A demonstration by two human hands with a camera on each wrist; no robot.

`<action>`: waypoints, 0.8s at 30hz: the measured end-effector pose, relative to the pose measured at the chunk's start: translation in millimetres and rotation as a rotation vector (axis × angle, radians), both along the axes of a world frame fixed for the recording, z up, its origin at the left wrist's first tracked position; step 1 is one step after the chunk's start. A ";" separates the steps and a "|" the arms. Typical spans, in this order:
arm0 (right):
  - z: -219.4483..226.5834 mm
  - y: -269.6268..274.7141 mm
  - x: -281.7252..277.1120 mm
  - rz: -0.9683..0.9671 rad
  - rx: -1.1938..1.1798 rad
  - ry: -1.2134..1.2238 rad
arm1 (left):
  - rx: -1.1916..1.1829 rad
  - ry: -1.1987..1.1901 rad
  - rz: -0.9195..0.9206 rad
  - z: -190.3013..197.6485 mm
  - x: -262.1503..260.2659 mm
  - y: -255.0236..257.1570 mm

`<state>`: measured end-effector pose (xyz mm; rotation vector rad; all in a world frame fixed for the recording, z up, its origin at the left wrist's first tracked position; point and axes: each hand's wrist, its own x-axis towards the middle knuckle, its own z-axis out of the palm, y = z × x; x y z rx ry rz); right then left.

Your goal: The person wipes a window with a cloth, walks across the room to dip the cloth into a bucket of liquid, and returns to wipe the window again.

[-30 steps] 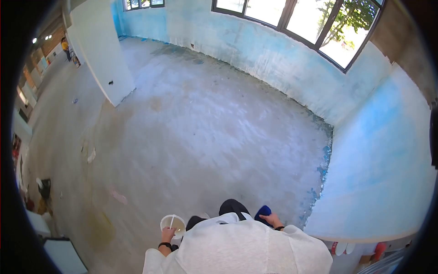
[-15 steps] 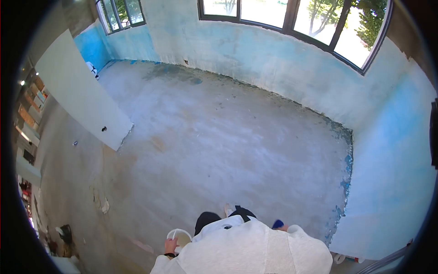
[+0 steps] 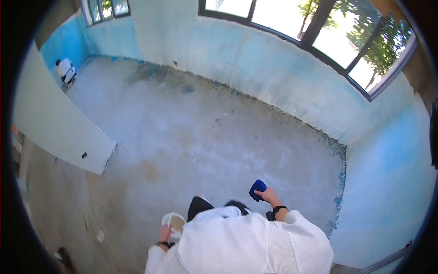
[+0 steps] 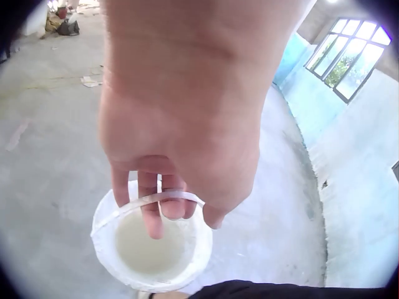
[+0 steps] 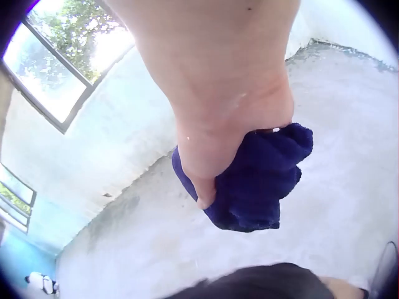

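Cloth (image 5: 259,180) is clamped in the fingers of the right hand (image 5: 218,124); the bucket (image 4: 103,252) handle (image 4: 149,199), in those of the left hand (image 4: 181,131).

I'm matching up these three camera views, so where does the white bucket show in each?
Head: the white bucket is at the bottom, left of centre.
Left wrist: lower left of centre, below the left hand.
Right wrist: not in it.
Shared landmark: the pale blue wall with windows.

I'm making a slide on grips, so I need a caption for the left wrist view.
Left hand holding a white bucket of cloudy liquid by its handle.
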<state>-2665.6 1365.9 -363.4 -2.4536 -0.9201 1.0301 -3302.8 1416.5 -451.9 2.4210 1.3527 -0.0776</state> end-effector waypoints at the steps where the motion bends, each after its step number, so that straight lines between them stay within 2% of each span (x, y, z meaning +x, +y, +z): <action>1: -5.4 13.5 0.7 0.017 -0.062 -0.054 | -0.489 -0.221 0.541 -1.3 4.9 38.0; 2: -12.1 28.8 -2.0 0.041 -0.117 -0.100 | -0.510 -0.332 0.677 -2.1 11.4 71.9; 3: -0.7 37.4 -9.5 -0.030 -0.097 0.001 | -0.487 -0.339 0.843 16.0 23.6 104.9; 4: 9.6 46.9 -15.8 -0.096 -0.183 0.032 | -0.439 -0.410 0.877 0.9 21.5 133.5; 6: 1.4 54.9 -18.2 -0.109 -0.168 0.013 | -0.496 -0.380 0.914 37.2 37.6 198.0; 8: 1.0 70.1 -21.4 -0.181 -0.285 0.078 | -0.486 -0.319 0.896 39.7 42.6 264.1; 9: -25.8 73.8 -18.8 -0.160 -0.401 0.069 | -0.492 -0.347 0.916 36.4 41.4 294.4; 11: -41.5 120.2 -7.4 -0.137 -0.399 0.078 | -0.495 -0.372 0.952 33.6 45.8 351.8; 14: -56.2 239.0 19.7 -0.123 -0.374 0.062 | -0.441 -0.343 1.013 38.0 62.7 438.4; 17: -58.8 372.0 46.3 -0.107 -0.357 0.062 | -0.429 -0.391 1.024 63.0 83.2 522.2; 18: -56.7 389.8 66.4 -0.113 -0.346 0.067 | -0.389 -0.401 1.042 74.5 97.0 551.9; 20: -56.8 419.3 70.6 -0.131 -0.321 0.062 | -0.360 -0.404 1.058 85.4 110.4 611.5; 21: -39.3 440.9 70.0 -0.137 -0.310 0.050 | -0.292 -0.464 1.064 83.0 115.7 637.5; 22: -33.6 494.0 81.0 -0.159 -0.214 0.104 | -0.222 -0.528 1.070 79.8 121.9 661.6; 23: -23.5 550.9 88.2 -0.136 -0.153 0.039 | -0.233 -0.530 1.079 83.3 130.4 684.7; 24: -42.3 598.4 103.2 -0.118 -0.129 0.021 | -0.220 -0.559 1.108 91.5 141.2 711.9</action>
